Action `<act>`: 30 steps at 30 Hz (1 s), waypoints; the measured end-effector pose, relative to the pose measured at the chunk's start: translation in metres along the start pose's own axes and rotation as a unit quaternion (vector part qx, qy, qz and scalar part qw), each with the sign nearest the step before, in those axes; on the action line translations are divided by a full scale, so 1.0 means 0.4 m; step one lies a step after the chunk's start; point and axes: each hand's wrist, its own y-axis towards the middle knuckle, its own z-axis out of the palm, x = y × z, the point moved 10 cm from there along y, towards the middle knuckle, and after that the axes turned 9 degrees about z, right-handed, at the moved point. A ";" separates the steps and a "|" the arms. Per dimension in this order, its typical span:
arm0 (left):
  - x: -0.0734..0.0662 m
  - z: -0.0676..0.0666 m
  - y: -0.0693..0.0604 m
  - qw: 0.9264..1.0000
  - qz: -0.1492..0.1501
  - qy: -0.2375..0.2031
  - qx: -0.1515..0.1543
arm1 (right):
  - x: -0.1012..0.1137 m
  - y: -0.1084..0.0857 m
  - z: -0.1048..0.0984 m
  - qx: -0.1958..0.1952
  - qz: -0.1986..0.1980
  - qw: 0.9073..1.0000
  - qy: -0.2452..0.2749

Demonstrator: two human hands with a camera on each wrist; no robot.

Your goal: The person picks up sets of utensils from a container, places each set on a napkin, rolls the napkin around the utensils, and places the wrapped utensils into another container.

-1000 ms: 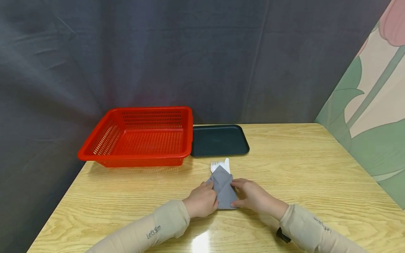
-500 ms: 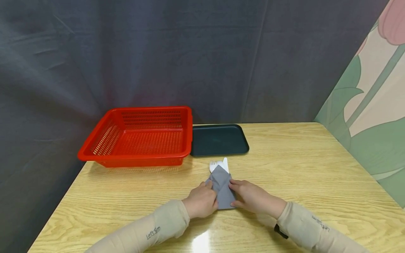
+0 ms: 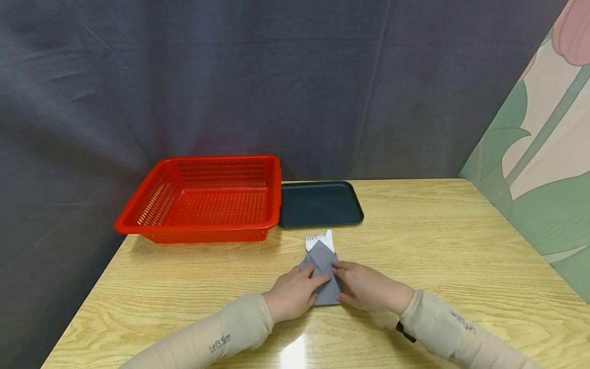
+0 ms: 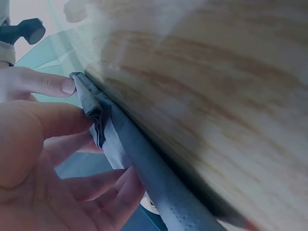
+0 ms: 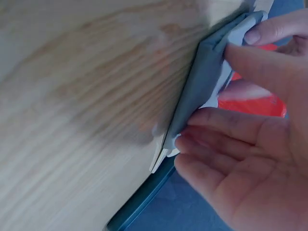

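Observation:
A grey folded napkin [image 3: 324, 292] lies near the table's front. Out of its far end stick a white fork [image 3: 310, 240], a white knife [image 3: 329, 237] and, between them, the rounded end of a third white piece. My left hand [image 3: 290, 292] rests along the napkin's left side, its index finger stretched straight over the top. On the right side, my right hand [image 3: 369, 287] touches the edge, thumb by the near corner and lightly bent fingers farther up. The right wrist view shows these fingertips against the napkin [image 5: 204, 77]; in the left wrist view, the left thumb touches its near end.
Behind and left stands a red perforated basket [image 3: 216, 233] with nothing in it. A dark tray [image 3: 320, 205] lies beside it, just beyond the cutlery. The wooden table [image 3: 438, 236] ends at a dark curtain [image 3: 258, 87] and a painted wall panel [image 3: 548, 189].
My left index finger has straightened and moved right across the napkin's top. My right hand has shifted slightly left against the napkin's edge. The cutlery tips have moved slightly left.

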 end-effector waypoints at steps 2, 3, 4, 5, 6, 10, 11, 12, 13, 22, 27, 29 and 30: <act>-0.004 -0.005 0.000 1.000 0.009 0.004 -0.007 | -0.005 0.005 0.000 0.004 0.006 1.000 0.007; -0.006 -0.008 -0.001 1.000 0.013 0.007 -0.010 | -0.005 0.007 -0.001 0.002 0.004 1.000 0.007; -0.006 -0.010 -0.002 1.000 0.013 0.010 -0.011 | -0.004 0.009 -0.003 -0.003 0.003 1.000 0.004; -0.006 -0.012 -0.003 1.000 0.013 0.014 -0.013 | -0.003 0.011 -0.005 -0.010 0.002 1.000 -0.001; -0.005 -0.013 -0.003 1.000 0.013 0.019 -0.014 | -0.002 0.013 -0.007 -0.018 0.000 1.000 -0.005; -0.007 -0.014 -0.007 0.998 0.012 0.058 -0.016 | 0.007 0.016 -0.019 -0.057 -0.011 0.998 -0.024; -0.008 -0.015 -0.007 0.997 0.014 0.071 -0.019 | 0.010 0.016 -0.022 -0.065 -0.015 0.997 -0.025; -0.009 -0.015 -0.008 0.996 0.013 0.083 -0.021 | 0.012 0.016 -0.024 -0.072 -0.018 0.997 -0.025; -0.010 -0.015 -0.009 0.995 0.012 0.092 -0.021 | 0.014 0.016 -0.026 -0.077 -0.021 0.996 -0.026; -0.009 -0.011 -0.014 0.994 -0.004 0.104 -0.015 | 0.011 0.027 -0.018 -0.050 -0.026 0.998 0.042; -0.004 -0.008 -0.011 0.995 0.000 0.095 -0.007 | 0.027 0.029 -0.018 -0.038 -0.058 0.997 0.047; 0.004 -0.003 -0.009 0.997 -0.001 0.077 0.003 | 0.031 0.029 -0.017 -0.031 -0.063 0.996 0.050; 0.009 0.000 -0.008 0.998 -0.002 0.066 0.007 | 0.032 0.030 -0.016 -0.026 -0.063 0.996 0.050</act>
